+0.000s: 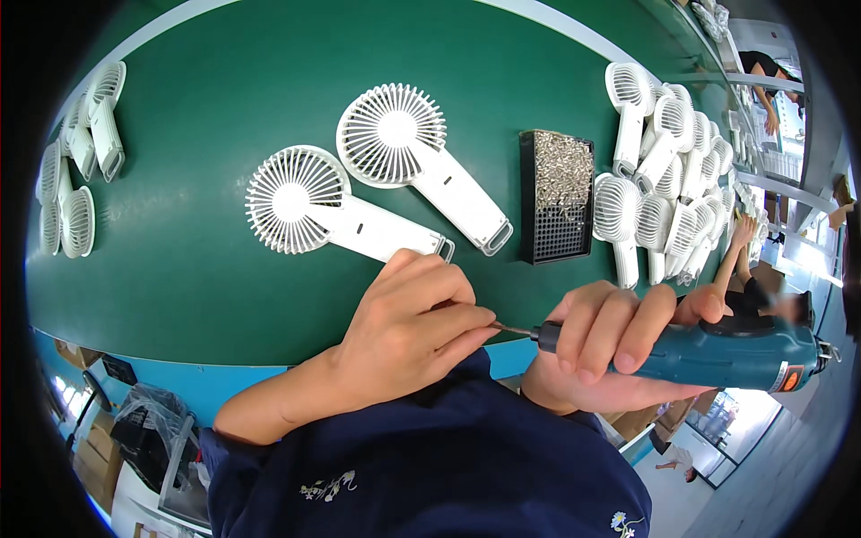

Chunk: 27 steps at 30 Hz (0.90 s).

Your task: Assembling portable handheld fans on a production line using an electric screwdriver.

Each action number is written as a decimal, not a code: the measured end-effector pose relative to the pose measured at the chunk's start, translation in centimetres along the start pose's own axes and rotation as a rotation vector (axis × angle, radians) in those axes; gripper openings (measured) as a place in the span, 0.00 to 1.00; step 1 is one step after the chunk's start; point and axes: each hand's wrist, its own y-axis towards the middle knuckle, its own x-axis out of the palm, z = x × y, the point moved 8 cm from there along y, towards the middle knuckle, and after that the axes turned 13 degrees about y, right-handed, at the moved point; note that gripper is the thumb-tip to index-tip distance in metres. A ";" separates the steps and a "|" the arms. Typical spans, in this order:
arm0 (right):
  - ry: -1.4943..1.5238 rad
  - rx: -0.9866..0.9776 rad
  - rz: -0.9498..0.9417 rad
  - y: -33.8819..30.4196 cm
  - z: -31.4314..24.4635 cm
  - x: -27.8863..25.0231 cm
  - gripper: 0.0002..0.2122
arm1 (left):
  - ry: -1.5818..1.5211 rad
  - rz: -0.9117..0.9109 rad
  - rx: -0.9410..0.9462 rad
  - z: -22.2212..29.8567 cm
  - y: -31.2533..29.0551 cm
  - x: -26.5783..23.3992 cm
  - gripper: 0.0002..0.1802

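Note:
My right hand [606, 336] is wrapped round a teal electric screwdriver [726, 357], held level above the table's near edge. Its thin bit [513, 329] points left. At the bit's tip, the fingers of my left hand [408, 325] are pinched together; whatever they hold there is too small or hidden to name. Two white handheld fans lie just beyond my hands. The nearer fan [291, 203] has the end of its handle by my left knuckles. The other fan [395, 130] lies behind it, its handle slanting down to the right.
A black tray [530, 202] with many small metal screws [560, 170] stands right of the fans. Beyond it is a heap of white fans [668, 161]; several more fans [106, 125] lie at the far left. Other people sit along the right side, one with an arm [740, 238] over the table.

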 end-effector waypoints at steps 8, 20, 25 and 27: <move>0.120 0.388 -0.299 0.4 2.5 1.6 0.14 | -0.044 -0.149 0.009 0.5 -1.1 0.4 0.10; -0.159 -0.037 -0.153 -0.6 3.7 2.2 0.18 | 0.549 -0.004 -0.023 -0.9 -0.7 -4.5 0.22; -0.168 -0.068 -0.159 -0.9 4.7 1.3 0.20 | 0.659 -0.023 0.012 -2.5 -1.1 -3.8 0.13; -0.167 -0.053 -0.167 -0.9 5.1 1.2 0.21 | 0.646 -0.014 -0.003 -2.5 -1.3 -4.0 0.12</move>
